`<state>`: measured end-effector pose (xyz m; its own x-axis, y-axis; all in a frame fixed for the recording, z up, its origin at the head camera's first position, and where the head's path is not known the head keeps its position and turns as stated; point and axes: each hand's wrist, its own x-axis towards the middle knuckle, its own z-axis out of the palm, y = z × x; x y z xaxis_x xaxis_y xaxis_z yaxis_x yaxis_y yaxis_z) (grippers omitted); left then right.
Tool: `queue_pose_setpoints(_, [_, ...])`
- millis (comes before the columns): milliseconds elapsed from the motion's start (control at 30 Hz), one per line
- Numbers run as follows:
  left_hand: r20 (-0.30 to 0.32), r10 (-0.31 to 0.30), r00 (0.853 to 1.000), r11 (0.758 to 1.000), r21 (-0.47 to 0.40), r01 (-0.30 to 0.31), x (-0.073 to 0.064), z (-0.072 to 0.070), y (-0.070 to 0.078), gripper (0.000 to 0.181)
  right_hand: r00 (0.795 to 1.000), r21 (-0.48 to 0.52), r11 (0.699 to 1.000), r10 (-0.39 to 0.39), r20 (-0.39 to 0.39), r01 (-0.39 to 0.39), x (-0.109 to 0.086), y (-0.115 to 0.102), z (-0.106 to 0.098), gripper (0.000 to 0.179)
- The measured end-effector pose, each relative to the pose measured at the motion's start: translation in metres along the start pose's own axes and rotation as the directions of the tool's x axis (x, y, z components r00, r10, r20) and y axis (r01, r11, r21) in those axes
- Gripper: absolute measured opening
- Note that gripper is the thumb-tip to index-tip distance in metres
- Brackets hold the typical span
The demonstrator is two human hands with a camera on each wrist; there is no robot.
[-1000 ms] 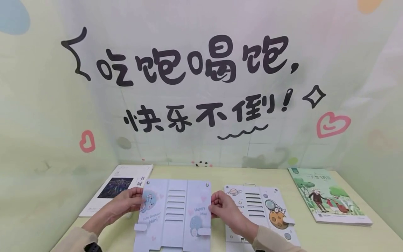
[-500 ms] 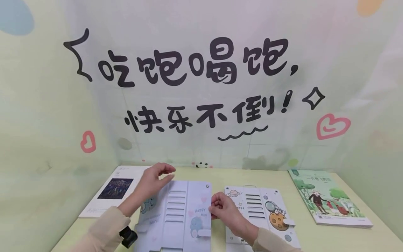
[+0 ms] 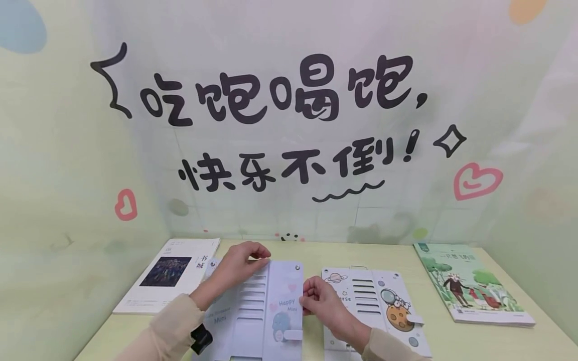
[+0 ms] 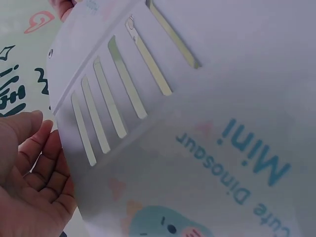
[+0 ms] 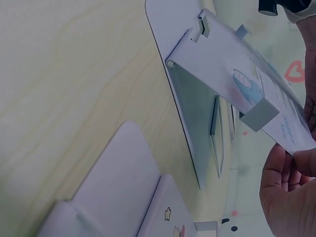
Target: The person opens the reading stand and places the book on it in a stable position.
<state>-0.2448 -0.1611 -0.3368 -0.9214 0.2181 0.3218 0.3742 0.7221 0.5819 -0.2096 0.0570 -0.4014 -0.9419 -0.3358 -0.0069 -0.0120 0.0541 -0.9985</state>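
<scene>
A white book stand [image 3: 284, 281] with a blue dinosaur print and slots in its middle strip stands before me. My right hand [image 3: 327, 308] pinches its right edge. At the top edge is my left hand [image 3: 239, 263], with loosely bent fingers touching the edge; the left wrist view shows the thumb off the panel and some fingers partly hidden by it. Seen from the right wrist, the panel [image 5: 207, 64] tilts up from its flat base [image 5: 190, 118] at a hinge, and a wire prop [image 5: 219, 143] sits behind. A clip [image 5: 259, 114] projects from the panel.
A second white book stand [image 3: 399, 301] with a space print lies to the right. A green picture book [image 3: 474, 286] lies at the far right, a white magazine [image 3: 189, 288] at the left. The pale table [image 3: 271, 248] ends at a printed cloth backdrop [image 3: 280, 215].
My left hand has let go of the stand's left edge and travelled right, over to the middle of its top edge. The right hand has kept its grip on the right edge.
</scene>
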Motion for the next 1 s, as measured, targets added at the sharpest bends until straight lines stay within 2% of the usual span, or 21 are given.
queue_pose_setpoints(167, [0.006,0.042,0.999,0.999,0.006,-0.042,0.002,0.005,0.007,0.009,1.000,-0.003,1.000,0.002,-0.003,-0.002,-0.001,0.000,-0.001,0.015])
queue_pose_setpoints(300, [0.025,0.043,0.999,0.999,0.026,-0.044,0.001,0.009,0.010,0.008,1.000,0.001,1.000,-0.013,0.005,0.013,-0.002,-0.001,0.000,0.014])
queue_pose_setpoints(433, [0.038,0.047,0.998,0.998,0.034,-0.048,0.001,0.013,0.009,0.004,0.999,0.004,0.999,-0.032,0.011,0.032,-0.003,-0.001,0.001,0.015])
queue_pose_setpoints(567, [0.025,0.086,0.996,0.996,0.014,-0.086,0.000,0.015,0.006,0.004,0.999,0.007,0.999,-0.032,0.021,0.032,-0.003,-0.002,-0.002,0.015])
queue_pose_setpoints(700, [0.012,0.116,0.993,0.993,-0.003,-0.116,-0.001,0.015,0.003,0.007,0.999,0.035,0.999,-0.028,0.030,0.027,0.000,-0.002,-0.010,0.016])
queue_pose_setpoints(800, [0.003,0.134,0.991,0.991,-0.010,-0.134,-0.002,0.015,0.002,0.008,0.999,0.038,0.998,-0.041,-0.003,0.041,0.007,-0.004,-0.020,0.021])
queue_pose_setpoints(933, [-0.007,0.186,0.983,0.982,-0.031,-0.186,-0.001,0.014,0.001,0.008,0.996,-0.085,0.995,-0.065,-0.063,0.060,0.021,-0.008,-0.034,0.020])
queue_pose_setpoints(1000, [-0.010,0.230,0.973,0.972,-0.047,-0.230,0.000,0.013,0.001,0.008,0.994,-0.161,0.985,-0.074,-0.079,0.060,0.028,-0.008,-0.040,0.017])
